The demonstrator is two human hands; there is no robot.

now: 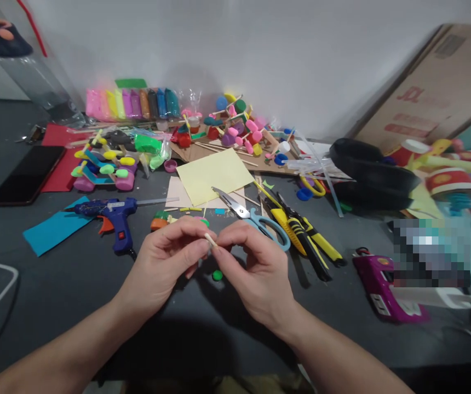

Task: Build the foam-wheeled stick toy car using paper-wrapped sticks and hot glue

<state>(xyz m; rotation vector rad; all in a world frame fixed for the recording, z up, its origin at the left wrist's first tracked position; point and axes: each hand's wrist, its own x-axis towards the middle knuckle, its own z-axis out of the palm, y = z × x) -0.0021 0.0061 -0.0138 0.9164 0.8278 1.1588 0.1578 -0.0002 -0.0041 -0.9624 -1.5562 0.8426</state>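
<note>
Stick (210, 239) in apparent pinch, both hands (165, 257) (258, 268)

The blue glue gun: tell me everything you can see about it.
The glue gun is blue and plastic-looking, with an orange trigger and a red switch on its grip. It lies on its side on the dark table, nozzle pointing to the picture's left over a blue sheet, with a translucent glue stick protruding behind and a dark cord at the grip's foot. The left hand is near but not touching it.
</note>
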